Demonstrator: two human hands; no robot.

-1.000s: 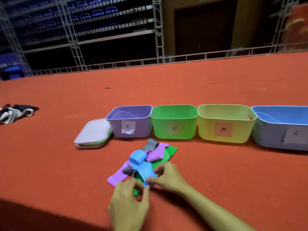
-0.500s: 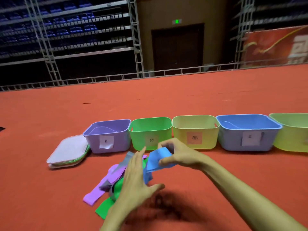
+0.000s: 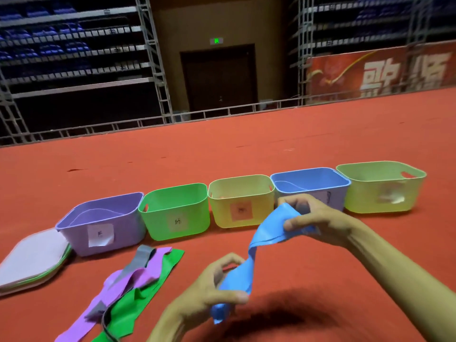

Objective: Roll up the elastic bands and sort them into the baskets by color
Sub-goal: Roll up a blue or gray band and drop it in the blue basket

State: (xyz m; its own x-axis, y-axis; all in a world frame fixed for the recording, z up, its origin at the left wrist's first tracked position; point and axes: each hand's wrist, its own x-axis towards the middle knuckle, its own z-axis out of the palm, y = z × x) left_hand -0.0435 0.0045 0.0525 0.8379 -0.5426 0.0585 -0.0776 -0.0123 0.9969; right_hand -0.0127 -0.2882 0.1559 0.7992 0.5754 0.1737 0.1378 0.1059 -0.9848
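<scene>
blue band aloft, loose bands left (baskets behind)

I log: blue band aloft, twisted | purple band, grey band, green band heaped, carpet near-left | five baskets rowed beyond.

I see a blue band, purple, green, yellow and blue baskets, red floor.

Dim background, brightly lit red floor. A dark shadow falls beneath the hands, which show motion blur. Wide-angle bending warps the edges.
</scene>
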